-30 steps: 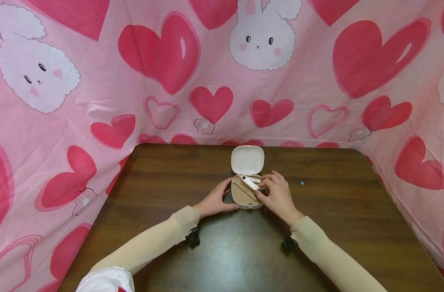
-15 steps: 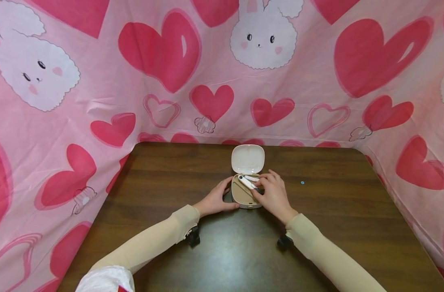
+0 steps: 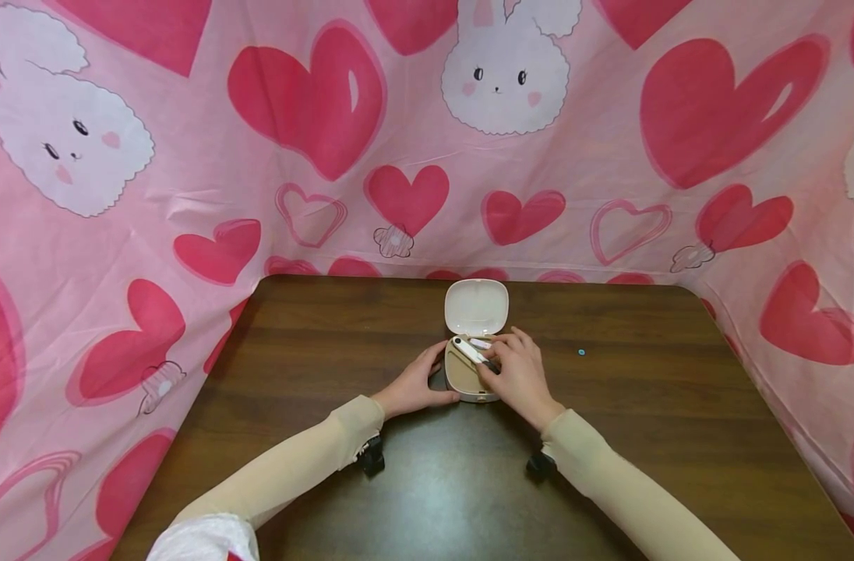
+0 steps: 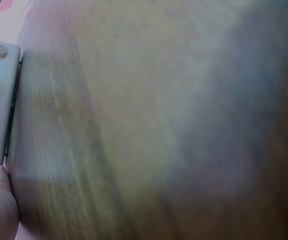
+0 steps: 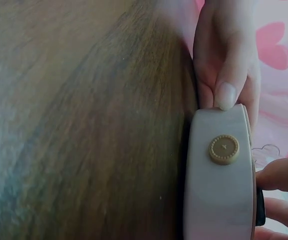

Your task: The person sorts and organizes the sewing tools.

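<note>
The left hand (image 3: 414, 383) rests on the dark brown wooden table (image 3: 315, 366) and grips the left wall of the small white rounded plastic case with a beige inner tray (image 3: 464, 374); its thumb lies along the near corner and its fingers curl against the far left side. In the right wrist view, the thumb tip of this hand presses the edge of the case next to a round beige snap button (image 5: 223, 149) on the front wall. The right hand (image 3: 514, 378) lies over the right part of the case, and its thumb and fingers pinch a slim white stick-shaped tool with a dark end (image 3: 471, 352). The tool lies slantwise over the tray, with its far tip pointing away from the right hand toward the upper left corner. A second small pale piece (image 3: 480, 343) sits in the tray just beyond the fingertips of the right hand.

The hinged white lid (image 3: 476, 307) stands open directly beyond both hands. A small blue dot (image 3: 580, 352) lies on the table to the right of the right hand, well apart from it. A pink cloth printed with red hearts and white rabbits (image 3: 188, 171) encloses the table beyond and beside both hands.
</note>
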`<state>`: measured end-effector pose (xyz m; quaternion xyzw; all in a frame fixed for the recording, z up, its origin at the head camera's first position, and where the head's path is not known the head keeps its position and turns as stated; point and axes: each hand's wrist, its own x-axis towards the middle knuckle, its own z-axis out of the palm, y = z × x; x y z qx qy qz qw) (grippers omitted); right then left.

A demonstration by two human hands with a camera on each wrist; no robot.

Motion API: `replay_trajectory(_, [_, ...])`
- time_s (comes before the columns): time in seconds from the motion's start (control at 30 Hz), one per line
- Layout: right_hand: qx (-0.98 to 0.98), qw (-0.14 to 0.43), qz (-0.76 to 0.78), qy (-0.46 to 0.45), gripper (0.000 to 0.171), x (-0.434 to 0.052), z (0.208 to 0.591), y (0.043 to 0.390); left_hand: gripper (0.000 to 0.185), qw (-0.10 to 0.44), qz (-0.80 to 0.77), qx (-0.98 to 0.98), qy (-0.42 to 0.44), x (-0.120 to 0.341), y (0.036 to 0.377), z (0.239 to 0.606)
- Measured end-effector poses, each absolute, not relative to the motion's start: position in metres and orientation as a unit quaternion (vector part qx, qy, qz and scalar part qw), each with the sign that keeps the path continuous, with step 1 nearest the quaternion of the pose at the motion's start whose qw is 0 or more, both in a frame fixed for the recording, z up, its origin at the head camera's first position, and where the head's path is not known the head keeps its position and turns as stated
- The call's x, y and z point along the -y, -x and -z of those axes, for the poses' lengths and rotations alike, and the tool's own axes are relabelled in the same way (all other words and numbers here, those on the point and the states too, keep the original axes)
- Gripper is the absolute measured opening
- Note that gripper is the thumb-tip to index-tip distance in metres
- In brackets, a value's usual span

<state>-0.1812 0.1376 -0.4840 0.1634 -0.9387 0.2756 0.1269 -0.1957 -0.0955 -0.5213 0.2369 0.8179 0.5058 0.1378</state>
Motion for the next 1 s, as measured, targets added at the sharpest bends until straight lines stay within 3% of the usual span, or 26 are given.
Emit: replay_trajectory(1.0, [0.945,0.133,-0.255,-0.155,0.017,-0.1352,0.485,0.1802,0.099,0.143,-0.511,-0.815,-0.233,0.097,0.1968,0.521])
